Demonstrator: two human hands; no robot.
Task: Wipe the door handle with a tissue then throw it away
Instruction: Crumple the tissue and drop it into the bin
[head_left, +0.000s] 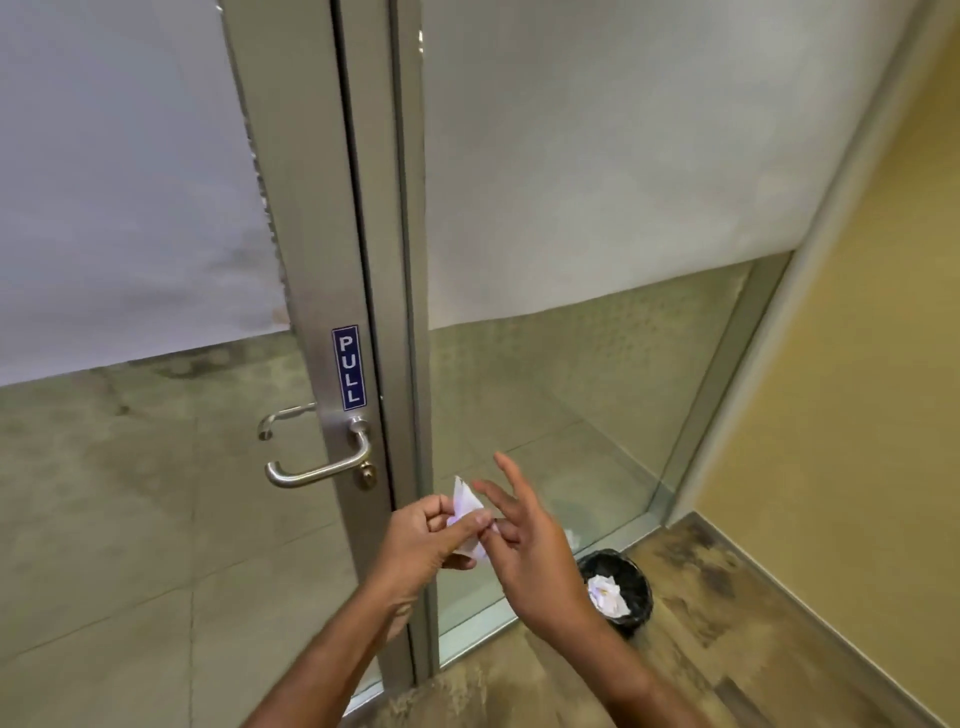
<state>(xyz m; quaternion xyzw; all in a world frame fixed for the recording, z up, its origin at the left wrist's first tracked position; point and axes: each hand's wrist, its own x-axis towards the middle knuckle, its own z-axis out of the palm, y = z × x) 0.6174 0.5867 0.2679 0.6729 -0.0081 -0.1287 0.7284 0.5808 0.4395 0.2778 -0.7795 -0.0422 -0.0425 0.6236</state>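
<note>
**Greys, a blue sign and a pale tissue**

The door frame (332, 249) running down the centre of the frame is brushed silver-grey, and the door handle (317, 467) at centre left is the same silver, with a brass-yellow keyhole (367, 475) just beside it. Above the handle, the sign (349, 368) is dark blue with white letters reading PULL. The tissue (465, 506) at lower centre is white with a faint lilac tint. At lower right, the bin (631, 577) is black mesh, holding crumpled white paper (607, 595). The floor (727, 623) there is mottled brown with a wood grain. The wall (857, 364) at right is mustard yellow. The upper glass panels (597, 156) are frosted pale grey-white.
</note>
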